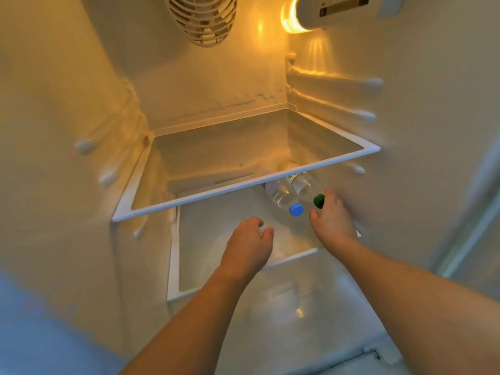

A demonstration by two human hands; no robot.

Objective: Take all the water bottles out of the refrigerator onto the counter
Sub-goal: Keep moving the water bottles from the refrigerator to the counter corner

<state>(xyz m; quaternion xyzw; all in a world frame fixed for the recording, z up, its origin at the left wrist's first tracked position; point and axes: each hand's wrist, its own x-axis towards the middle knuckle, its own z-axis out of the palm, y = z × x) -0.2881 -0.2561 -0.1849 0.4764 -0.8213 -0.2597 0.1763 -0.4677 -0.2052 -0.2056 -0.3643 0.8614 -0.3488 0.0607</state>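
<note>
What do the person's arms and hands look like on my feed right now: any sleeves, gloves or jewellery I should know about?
Both forearms are bare right up to the bottom edge of the frame, with no sleeve showing. The left hand and right hand wear no gloves. No watch, bracelet or ring is visible on the wrists or fingers that show. The picture is a little soft, so fine detail cannot be told.
</note>
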